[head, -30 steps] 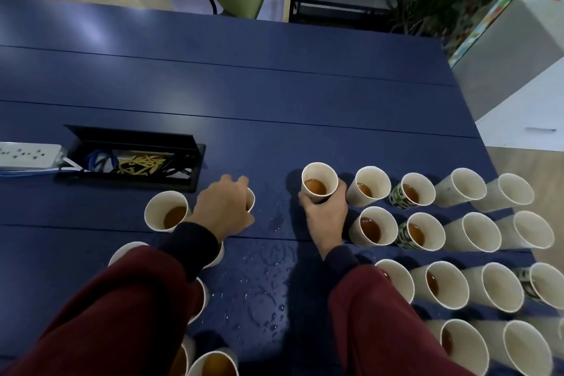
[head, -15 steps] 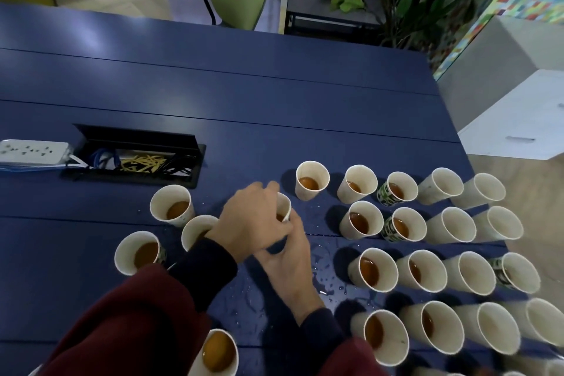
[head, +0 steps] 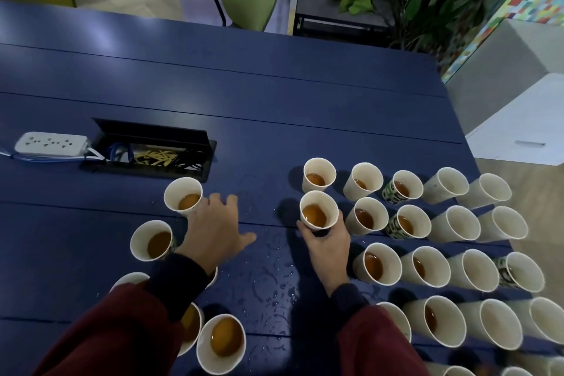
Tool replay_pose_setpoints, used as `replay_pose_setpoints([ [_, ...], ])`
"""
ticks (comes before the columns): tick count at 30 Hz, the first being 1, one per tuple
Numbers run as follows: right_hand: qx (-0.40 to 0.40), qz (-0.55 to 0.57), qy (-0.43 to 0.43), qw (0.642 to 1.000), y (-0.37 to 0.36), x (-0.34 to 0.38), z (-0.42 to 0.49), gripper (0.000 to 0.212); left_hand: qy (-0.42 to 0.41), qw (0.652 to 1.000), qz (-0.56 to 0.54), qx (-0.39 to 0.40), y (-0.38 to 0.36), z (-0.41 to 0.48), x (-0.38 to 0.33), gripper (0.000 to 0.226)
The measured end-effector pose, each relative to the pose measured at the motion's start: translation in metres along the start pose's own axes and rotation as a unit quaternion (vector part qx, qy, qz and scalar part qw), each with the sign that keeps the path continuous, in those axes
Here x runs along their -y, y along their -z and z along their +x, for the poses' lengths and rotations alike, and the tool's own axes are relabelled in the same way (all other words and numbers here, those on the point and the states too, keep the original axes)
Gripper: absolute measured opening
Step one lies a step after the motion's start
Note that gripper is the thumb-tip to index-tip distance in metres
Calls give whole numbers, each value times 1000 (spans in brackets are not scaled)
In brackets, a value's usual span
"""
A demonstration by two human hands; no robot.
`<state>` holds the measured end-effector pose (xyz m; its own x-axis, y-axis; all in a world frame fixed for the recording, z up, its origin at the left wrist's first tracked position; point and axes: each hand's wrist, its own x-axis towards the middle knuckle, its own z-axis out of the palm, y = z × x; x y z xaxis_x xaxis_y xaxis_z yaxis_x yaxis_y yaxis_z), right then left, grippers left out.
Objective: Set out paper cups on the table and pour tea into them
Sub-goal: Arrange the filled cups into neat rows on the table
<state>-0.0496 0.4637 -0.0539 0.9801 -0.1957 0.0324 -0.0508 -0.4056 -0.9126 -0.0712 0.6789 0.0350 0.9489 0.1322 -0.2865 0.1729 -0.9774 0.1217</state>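
Observation:
Many white paper cups stand on the dark blue table [head: 274, 101], several with brown tea in them. My right hand [head: 326, 250] grips one tea-filled cup [head: 317, 214] from below, at the left end of the second row of the right-hand group. My left hand [head: 215, 232] lies flat and spread on the table, its fingertips beside a tea cup [head: 183, 197]. More tea cups stand to its left [head: 151, 239] and near me [head: 221, 342]. Cups at the far right [head: 454, 223] look empty.
An open cable box [head: 152, 156] is sunk into the table at left, with a white power strip [head: 52, 143] beside it. Water drops wet the table between my hands. Green chairs and plants stand beyond the far edge; the table ends at right.
My hands have parted. The right hand carried a tea cup to the right, into the second row. The left hand let go and now lies spread on the table.

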Motion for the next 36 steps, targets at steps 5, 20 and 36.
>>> replay_pose_setpoints([
  [5,0,-24,-47,999,-2,-22,-5,45,33,998,-57,-3,-7,-5,6,62],
  [20,24,-47,-62,997,-8,-27,6,52,42,998,-41,18,-5,-5,11,51],
  [36,50,-2,-3,999,14,5,-68,64,-46,994,-99,-28,19,-26,-20,54],
])
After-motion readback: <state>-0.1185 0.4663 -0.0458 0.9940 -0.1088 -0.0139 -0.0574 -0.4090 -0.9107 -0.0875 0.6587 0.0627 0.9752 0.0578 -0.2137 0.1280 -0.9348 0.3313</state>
